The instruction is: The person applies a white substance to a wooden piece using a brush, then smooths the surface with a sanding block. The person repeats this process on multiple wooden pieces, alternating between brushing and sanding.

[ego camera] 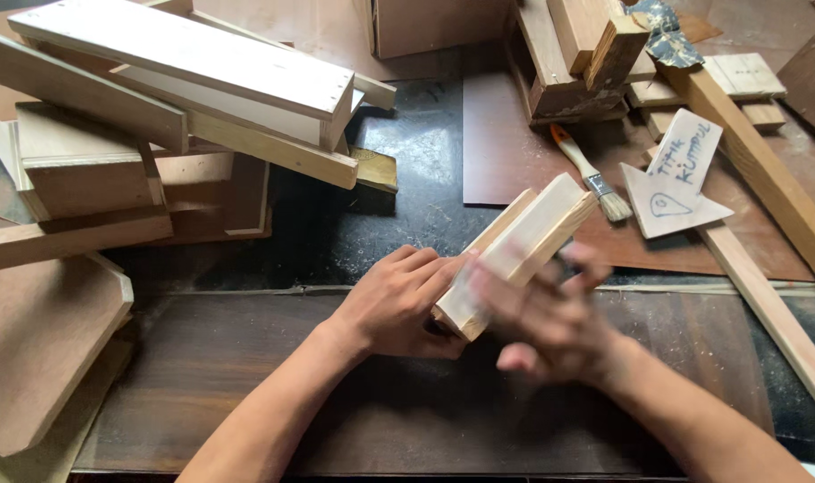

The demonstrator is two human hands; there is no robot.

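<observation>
A pale wooden block, long and rectangular, points up and to the right above a dark brown board. My left hand grips the block's lower left end with fingers curled around it. My right hand is blurred with motion against the block's right side; whether it holds anything between palm and wood is hidden by the blur.
A stack of wooden planks and box parts fills the upper left. A paintbrush lies on a reddish board beside a cut cardboard piece. More wood offcuts sit at the top right, and a long batten runs down the right.
</observation>
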